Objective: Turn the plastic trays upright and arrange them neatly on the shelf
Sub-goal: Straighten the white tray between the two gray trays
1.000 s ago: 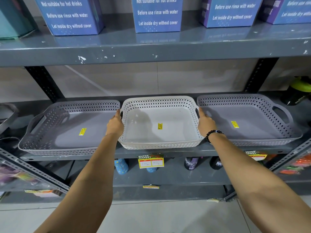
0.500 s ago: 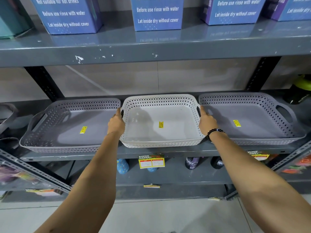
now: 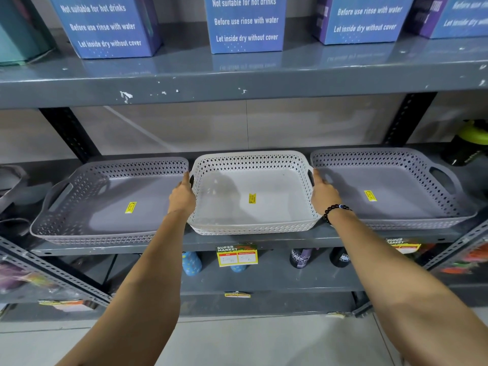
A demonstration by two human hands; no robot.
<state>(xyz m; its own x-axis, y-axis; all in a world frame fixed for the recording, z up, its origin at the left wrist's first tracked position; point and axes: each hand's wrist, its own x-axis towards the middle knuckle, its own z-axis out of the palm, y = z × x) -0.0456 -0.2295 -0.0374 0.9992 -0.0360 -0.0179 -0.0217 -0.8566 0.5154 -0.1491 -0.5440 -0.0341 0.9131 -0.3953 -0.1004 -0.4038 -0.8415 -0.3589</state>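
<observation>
Three perforated plastic trays stand upright, side by side, on the grey middle shelf (image 3: 264, 240). The white tray (image 3: 253, 228) is in the middle, between a grey tray (image 3: 87, 207) on the left and a grey tray (image 3: 396, 180) on the right. Each has a yellow sticker inside. My left hand (image 3: 182, 196) grips the white tray's left handle. My right hand (image 3: 323, 194), with a black bead bracelet at the wrist, grips its right handle.
Blue and purple printed boxes (image 3: 245, 25) line the upper shelf (image 3: 237, 85). A black bottle with a green lid (image 3: 467, 143) stands at the far right of the middle shelf. Small bottles (image 3: 191, 262) and a price tag (image 3: 236, 254) sit below. Another grey item (image 3: 10, 180) lies at far left.
The white tray has slid slightly back on the shelf with both hands on its handles. Otherwise the scene is nearly the same.
</observation>
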